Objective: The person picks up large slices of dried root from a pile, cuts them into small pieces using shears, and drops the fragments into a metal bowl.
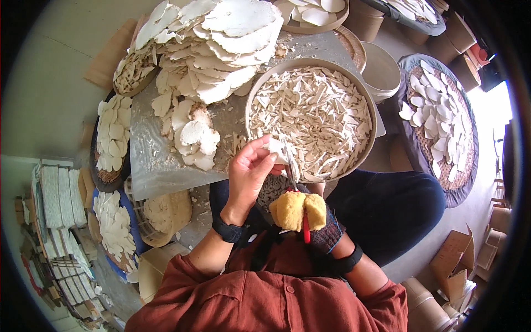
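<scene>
My left hand pinches a thin off-white slice, its kind unclear, between thumb and fingers. In my right hand, which wears a dark knit glove, is a pair of scissors with red handles wrapped in yellow sponge padding. The blades point away from me and lie against the right side of the slice. Both hands are over the near rim of a round shallow tray filled with narrow cut strips. The padding hides part of my right fingers.
A tall stack of large off-white slabs and a smaller pile lie on the plastic-covered table. Beside the tray stands a white bucket. Round baskets of slices flank the table, one at right. An opened cardboard box sits lower right.
</scene>
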{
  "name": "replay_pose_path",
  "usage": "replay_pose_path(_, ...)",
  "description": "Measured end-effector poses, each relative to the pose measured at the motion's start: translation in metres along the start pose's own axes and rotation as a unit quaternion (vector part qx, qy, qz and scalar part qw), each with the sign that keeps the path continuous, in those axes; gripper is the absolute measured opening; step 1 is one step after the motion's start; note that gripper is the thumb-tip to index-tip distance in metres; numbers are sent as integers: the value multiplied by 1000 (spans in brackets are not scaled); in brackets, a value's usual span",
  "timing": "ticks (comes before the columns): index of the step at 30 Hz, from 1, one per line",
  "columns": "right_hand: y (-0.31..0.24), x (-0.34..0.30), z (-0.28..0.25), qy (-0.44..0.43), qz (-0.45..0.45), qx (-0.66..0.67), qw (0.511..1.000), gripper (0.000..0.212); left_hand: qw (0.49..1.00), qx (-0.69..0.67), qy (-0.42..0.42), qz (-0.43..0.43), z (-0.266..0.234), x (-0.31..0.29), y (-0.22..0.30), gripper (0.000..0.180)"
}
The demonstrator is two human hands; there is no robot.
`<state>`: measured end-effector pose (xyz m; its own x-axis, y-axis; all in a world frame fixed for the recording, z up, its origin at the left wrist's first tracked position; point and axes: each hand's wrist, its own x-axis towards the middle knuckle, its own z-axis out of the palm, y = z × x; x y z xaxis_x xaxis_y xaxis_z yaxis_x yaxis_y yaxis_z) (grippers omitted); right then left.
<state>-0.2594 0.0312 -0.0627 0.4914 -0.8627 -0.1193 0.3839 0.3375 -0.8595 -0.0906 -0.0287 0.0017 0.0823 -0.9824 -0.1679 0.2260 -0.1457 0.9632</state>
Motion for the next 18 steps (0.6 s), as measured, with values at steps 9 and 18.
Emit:
replay_pose_path(9, -6, -2, -3, -3, 8, -84, 996, 37, 998, 26, -2, -52, -13, 0, -1, 34)
replay_pose_path(18, -3, -3, -3, -102, -8, -221, 970, 44, 718, 611, 330, 35, -262, -119, 77, 42)
